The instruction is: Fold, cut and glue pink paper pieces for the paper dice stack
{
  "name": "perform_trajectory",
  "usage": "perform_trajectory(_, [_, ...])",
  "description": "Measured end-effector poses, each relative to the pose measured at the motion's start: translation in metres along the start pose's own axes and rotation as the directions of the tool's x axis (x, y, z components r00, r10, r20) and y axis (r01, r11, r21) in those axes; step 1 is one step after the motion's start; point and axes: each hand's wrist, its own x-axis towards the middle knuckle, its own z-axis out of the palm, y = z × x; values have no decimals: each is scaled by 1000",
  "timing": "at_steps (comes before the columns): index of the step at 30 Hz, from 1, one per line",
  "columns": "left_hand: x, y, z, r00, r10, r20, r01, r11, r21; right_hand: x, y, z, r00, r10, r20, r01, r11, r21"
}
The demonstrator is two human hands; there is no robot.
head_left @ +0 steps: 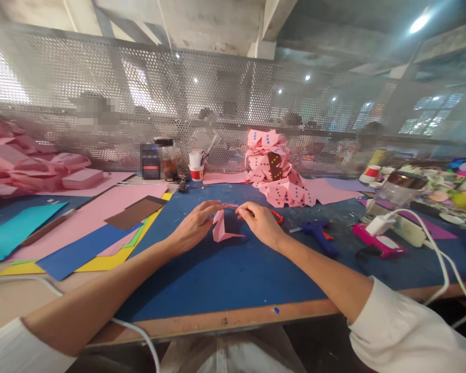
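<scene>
A folded piece of pink paper [218, 230] stands on the blue work mat [217, 285], its creased panels bent at angles. My left hand [192, 228] grips it from the left, with the fingers stretched over its upper edge. At the paper's far right end, my right hand [261, 224] pinches thumb and forefinger together on a thin edge. Just behind my right hand lie the orange handles of scissors [276, 216]. To its right rests a blue glue gun [319, 233].
Several coloured sheets, including a blue strip [87, 251], lie at left. A dotted pink paper pile [270, 176] stands behind. A lidded jar [396, 194], a pink device [378, 241] and a white cable [437, 248] occupy the right. A perforated metal screen [225, 83] bounds the back.
</scene>
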Motion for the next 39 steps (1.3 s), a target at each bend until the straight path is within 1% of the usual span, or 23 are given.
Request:
perform_trajectory(2, [-1, 0, 1, 1000, 12, -26, -11, 999, 41, 1, 2, -1, 1000, -2, -22, 2, 1000, -21])
perform_trajectory(5, [-2, -1, 1, 996, 2, -89, 5, 997, 77, 2, 5, -2, 999, -13, -36, 11, 999, -46])
perform_trajectory(9, [-2, -1, 0, 994, -10, -106, 18, 997, 76, 3, 6, -3, 999, -34, -36, 32, 998, -62])
perform_trajectory(13, [-3, 2, -2, 993, -9, -120, 18, 997, 70, 0, -5, -5, 997, -82, 6, 82, 995, -52])
perform_trajectory(16, [-4, 3, -3, 992, -12, -127, 20, 998, 58, -6, -21, -6, 983, -158, 93, 161, 987, -27])
perform_trajectory(19, [-5, 2, -2, 990, -6, -139, 13, 999, 53, -12, -34, -5, 959, -239, 150, 255, 962, -95])
perform_trajectory(22, [-5, 1, -2, 988, 5, -153, 4, 998, 57, -17, -39, 0, 948, -279, 155, 304, 938, -165])
perform_trajectory(27, [-5, 1, -2, 988, 14, -155, -10, 999, 32, -19, -35, 8, 944, -293, 153, 322, 922, -216])
perform_trajectory(31, [-5, 4, -3, 983, 12, -185, -10, 1000, 15, -19, -32, 9, 938, -316, 143, 343, 906, -247])
perform_trajectory(33, [-4, 6, -5, 976, -31, -216, 21, 999, -47, -19, -32, 7, 935, -330, 127, 353, 900, -256])
perform_trajectory(35, [-3, 6, -7, 958, -122, -259, 76, 981, -181, -18, -33, 6, 934, -341, 110, 358, 893, -273])
perform_trajectory(37, [-2, 4, -10, 931, -226, -286, 132, 940, -315, -17, -32, 4, 932, -351, 94, 363, 882, -301])
perform_trajectory(39, [-1, 0, -13, 906, -316, -283, 189, 898, -398, -16, -30, 3, 930, -360, 78, 365, 871, -329])
